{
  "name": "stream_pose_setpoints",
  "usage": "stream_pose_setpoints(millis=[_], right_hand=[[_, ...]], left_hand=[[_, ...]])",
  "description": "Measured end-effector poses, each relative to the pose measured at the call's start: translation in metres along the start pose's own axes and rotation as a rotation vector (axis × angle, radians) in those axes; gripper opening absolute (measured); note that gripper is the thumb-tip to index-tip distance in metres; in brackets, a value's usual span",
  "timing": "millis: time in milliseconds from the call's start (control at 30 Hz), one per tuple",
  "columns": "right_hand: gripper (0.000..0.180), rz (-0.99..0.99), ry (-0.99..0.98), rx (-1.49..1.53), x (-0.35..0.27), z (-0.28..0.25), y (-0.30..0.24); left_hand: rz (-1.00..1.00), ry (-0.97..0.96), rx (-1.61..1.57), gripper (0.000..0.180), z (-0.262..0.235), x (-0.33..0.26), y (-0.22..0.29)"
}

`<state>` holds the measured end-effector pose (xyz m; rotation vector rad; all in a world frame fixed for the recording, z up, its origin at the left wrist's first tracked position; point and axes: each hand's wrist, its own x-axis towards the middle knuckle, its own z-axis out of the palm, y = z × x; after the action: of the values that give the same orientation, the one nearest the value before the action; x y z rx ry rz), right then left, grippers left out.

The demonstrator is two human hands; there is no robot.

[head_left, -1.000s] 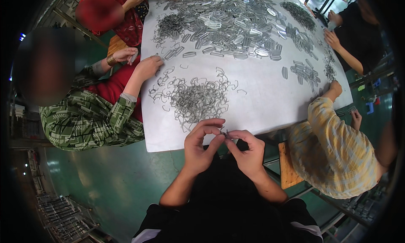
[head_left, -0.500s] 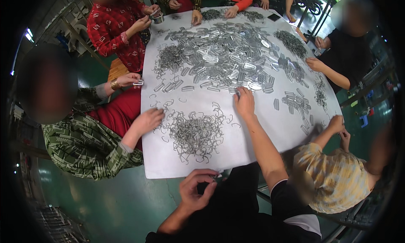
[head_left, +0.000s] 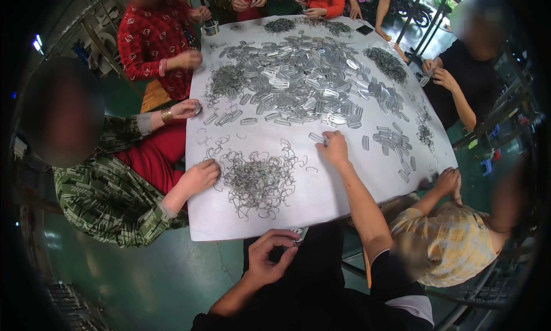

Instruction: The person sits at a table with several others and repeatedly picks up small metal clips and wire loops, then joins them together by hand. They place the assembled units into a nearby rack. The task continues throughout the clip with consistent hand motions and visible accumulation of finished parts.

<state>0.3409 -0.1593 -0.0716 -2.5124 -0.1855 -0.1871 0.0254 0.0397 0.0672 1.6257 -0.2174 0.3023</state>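
My right hand (head_left: 334, 149) reaches over the white-covered table (head_left: 321, 187) and pinches a flat, slotted silver metal plate (head_left: 316, 138) between thumb and fingertips. It is just in front of the big heap of similar slotted plates (head_left: 298, 81). Below the table's near edge, my left hand (head_left: 271, 259) pinches a small shiny metal piece (head_left: 296, 234); its exact shape is mostly hidden by the fingers. Between my hands and a little left, a pile of bent wire hooks (head_left: 258, 182) is spread on the cover.
On the left, a co-worker's hand (head_left: 201, 176) touches the hook pile's edge. Other people stand or sit around the table, handling small pieces. A smaller group of plates (head_left: 392, 140) lies to the right. More hook piles (head_left: 385, 64), a tin (head_left: 211, 28) and a dark phone-like slab (head_left: 364, 29) lie farther off.
My right hand has drawn slightly back from the plate heap, bringing one plate with it. My left hand still pinches its piece. The co-worker at far right has pulled both hands together off the table.
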Motion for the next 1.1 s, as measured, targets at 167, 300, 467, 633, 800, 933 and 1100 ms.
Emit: stream_pose_setpoints(millis=[167, 300, 467, 633, 800, 933, 1100], right_hand=[[0.029, -0.023, 0.067, -0.085, -0.005, -0.003, -0.011], [0.03, 0.006, 0.025, 0.02, -0.01, -0.008, -0.015], [0.028, 0.01, 0.014, 0.6, -0.064, -0.03, -0.036], [0.034, 0.125, -0.113, 1.164, -0.169, -0.111, -0.114], [0.038, 0.105, 0.031, 1.229, -0.221, -0.133, -0.151], [0.024, 0.157, 0.005, 1.159, -0.234, -0.139, -0.157], [0.026, 0.023, 0.056, 1.014, -0.248, -0.139, -0.163]], left_hand=[[-0.005, 0.009, -0.021, 0.008, 0.001, -0.006, 0.006], [0.004, 0.018, -0.02, 0.008, 0.0, -0.011, 0.008], [-0.015, 0.038, -0.019, 0.008, 0.003, -0.013, 0.0], [-0.045, 0.051, -0.013, 0.009, 0.013, -0.005, 0.005], [-0.038, 0.043, 0.028, 0.01, 0.024, 0.001, 0.004], [-0.032, 0.077, 0.105, 0.009, 0.03, 0.004, 0.007], [-0.036, 0.122, 0.228, 0.012, 0.03, -0.003, 0.009]])
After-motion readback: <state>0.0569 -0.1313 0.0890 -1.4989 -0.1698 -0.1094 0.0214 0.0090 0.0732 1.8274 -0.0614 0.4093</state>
